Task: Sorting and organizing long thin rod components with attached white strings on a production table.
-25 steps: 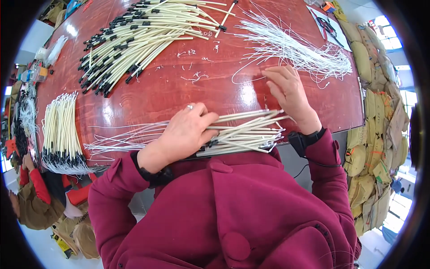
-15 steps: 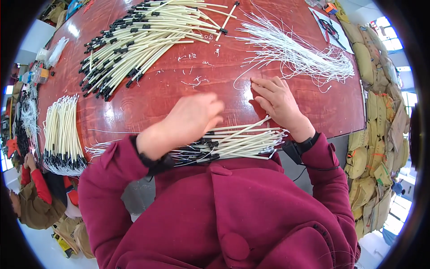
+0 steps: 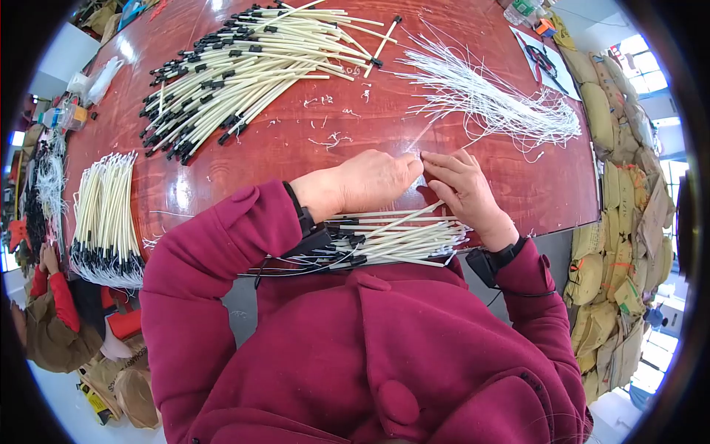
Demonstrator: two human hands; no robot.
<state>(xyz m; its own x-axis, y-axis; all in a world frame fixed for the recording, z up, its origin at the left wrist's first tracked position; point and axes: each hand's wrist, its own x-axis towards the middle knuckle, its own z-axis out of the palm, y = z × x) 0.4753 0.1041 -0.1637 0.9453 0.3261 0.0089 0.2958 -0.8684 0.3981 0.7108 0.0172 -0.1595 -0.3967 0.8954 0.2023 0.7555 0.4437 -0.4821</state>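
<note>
My left hand (image 3: 383, 177) has come up to my right hand (image 3: 462, 185) over the red table, their fingertips meeting. The left fingers are closed in a pinch; what they hold is hidden. The right fingers are bent together, with a small dark bit (image 3: 422, 155) at the tips, too small to name. A thin white strand (image 3: 421, 135) runs out beyond the fingertips. Below my hands, against the table's near edge, lies a bundle of cream tubes (image 3: 407, 235) with black fittings and white cord ends. One tube slants up to the right palm.
A big heap of cream tubes with black ends (image 3: 244, 70) lies far left, a tied-looking stack (image 3: 103, 214) at the left. White cords (image 3: 495, 96) spread at the right, near pliers (image 3: 543, 63). Cord scraps (image 3: 330, 139) dot the table (image 3: 296, 174). Another person's hands (image 3: 49, 259) show far left.
My left hand has swung right and forward to meet the right fingertips, its blur gone. The right hand has stayed nearly in place. A white strand now shows beyond the fingertips.
</note>
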